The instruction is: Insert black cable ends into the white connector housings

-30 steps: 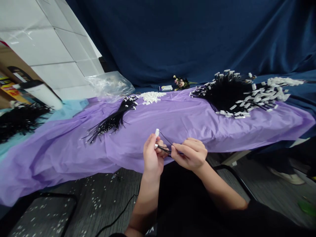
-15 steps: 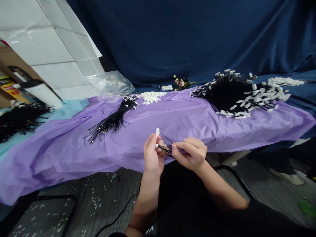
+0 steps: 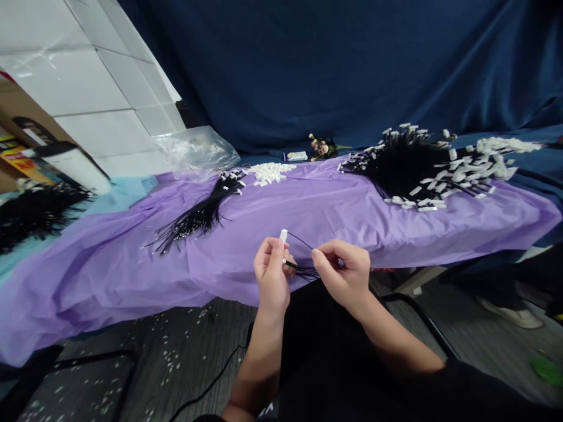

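My left hand (image 3: 271,272) is closed, its thumb and fingers pinching a small white connector (image 3: 284,235) that points upward. A bundle of thin black wires (image 3: 303,270) with a white end also runs through this hand and out toward the right. One black wire (image 3: 299,239) leads from the top of the connector across to my right hand (image 3: 346,271). There, thumb and forefinger are pressed together on that wire. Both hands are close together above the front edge of the purple cloth (image 3: 281,205).
Loose white connectors (image 3: 271,173) lie in a pile behind a bunch of black wires (image 3: 200,210). At right is a large heap of black wires with white connectors (image 3: 404,164). Behind are a plastic bag (image 3: 197,149), artificial flowers (image 3: 324,146) and a blue curtain (image 3: 334,64).
My right hand has shifted a little right and up, with more of the single wire showing between my hands. The white connector has moved slightly right.
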A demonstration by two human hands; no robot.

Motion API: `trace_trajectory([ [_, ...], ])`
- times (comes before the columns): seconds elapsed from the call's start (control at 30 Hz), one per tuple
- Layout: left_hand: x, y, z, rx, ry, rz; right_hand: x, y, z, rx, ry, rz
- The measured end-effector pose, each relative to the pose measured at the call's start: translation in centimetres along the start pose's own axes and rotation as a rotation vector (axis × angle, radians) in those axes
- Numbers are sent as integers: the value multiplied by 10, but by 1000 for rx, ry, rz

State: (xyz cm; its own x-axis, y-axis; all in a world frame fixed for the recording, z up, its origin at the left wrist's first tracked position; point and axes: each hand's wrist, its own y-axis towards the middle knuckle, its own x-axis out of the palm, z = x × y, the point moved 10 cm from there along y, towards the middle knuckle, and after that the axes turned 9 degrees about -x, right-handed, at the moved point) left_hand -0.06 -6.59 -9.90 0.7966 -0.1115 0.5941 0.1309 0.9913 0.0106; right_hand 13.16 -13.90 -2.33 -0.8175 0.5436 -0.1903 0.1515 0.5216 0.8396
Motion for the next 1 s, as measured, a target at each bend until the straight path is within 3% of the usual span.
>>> trace_trajectory([
  [0.37, 19, -12, 0, -12, 301, -97, 3, 6, -10, -52, -299, -209],
  [0.57, 17, -7, -6, -48, 210, -87, 5, 7, -3, -20, -339, -260],
  [0.77, 7, 6, -22, -199, -64, -6, -23, 15, -28, -184, -338, -32],
  [0.83, 1, 9, -24, -234, -118, 26, -15, 13, -29, -171, -227, -155],
  [0.9, -2, 10, -23, -246, -153, 40, 6, 5, -22, -80, -142, -390],
  [1.0, -3, 10, -21, -247, -193, 49, 28, -9, -9, 9, -181, -597],
])
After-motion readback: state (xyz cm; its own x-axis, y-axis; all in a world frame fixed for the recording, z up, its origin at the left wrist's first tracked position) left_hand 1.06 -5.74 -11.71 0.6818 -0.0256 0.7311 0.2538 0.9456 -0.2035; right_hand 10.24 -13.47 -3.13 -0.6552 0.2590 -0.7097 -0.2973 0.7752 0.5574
